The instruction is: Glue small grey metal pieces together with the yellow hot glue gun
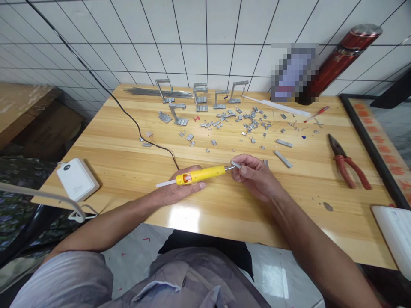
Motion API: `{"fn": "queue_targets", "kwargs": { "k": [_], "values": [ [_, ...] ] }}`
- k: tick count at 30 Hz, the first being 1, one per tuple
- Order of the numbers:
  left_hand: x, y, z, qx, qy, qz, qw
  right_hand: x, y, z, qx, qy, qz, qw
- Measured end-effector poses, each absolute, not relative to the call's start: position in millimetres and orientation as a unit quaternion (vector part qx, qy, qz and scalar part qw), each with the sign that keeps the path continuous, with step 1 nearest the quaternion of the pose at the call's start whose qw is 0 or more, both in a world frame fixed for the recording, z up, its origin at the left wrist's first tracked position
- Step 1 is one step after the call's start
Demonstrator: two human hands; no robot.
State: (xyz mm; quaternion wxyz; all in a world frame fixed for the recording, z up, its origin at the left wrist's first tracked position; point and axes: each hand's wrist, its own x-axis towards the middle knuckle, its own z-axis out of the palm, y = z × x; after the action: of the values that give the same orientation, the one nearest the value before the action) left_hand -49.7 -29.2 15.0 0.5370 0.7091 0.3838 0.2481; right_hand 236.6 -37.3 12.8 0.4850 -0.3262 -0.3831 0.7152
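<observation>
My left hand [175,192] is closed around a yellow pen-shaped hot glue gun [208,173]. A white stick pokes out of its back end, and its metal tip points right. Between thumb and fingers, my right hand [257,175] pinches a small grey strip [236,164]. The metal tip meets or nearly meets this strip; I cannot tell which. Just beyond both hands lie loose grey pieces [250,124] and two longer grey bars [283,159]. Several small bracket-shaped grey assemblies [178,115] stand upright farther back.
A black cable [128,115] crosses the table's left side. Red-handled pliers [345,160] lie at right, near a black-framed panel [369,145]. A white power bank [78,179] sits at left. Behind are thin rods [144,92], a red flask [340,60] and a tiled wall [221,38].
</observation>
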Motion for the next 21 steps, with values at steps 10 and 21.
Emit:
{"fn": "queue_targets", "kwargs": {
  "k": [10, 21],
  "values": [
    [-51.0, -29.6, 15.0, 0.691, 0.411, 0.248, 0.541, 236.8, -37.4, 13.1, -0.314, -0.382, 0.712, 0.499],
    [-50.3, -28.4, 11.4, 0.686, 0.417, 0.246, 0.543, 236.5, -37.7, 12.3, -0.323, -0.4, 0.699, 0.497]
  ]
}}
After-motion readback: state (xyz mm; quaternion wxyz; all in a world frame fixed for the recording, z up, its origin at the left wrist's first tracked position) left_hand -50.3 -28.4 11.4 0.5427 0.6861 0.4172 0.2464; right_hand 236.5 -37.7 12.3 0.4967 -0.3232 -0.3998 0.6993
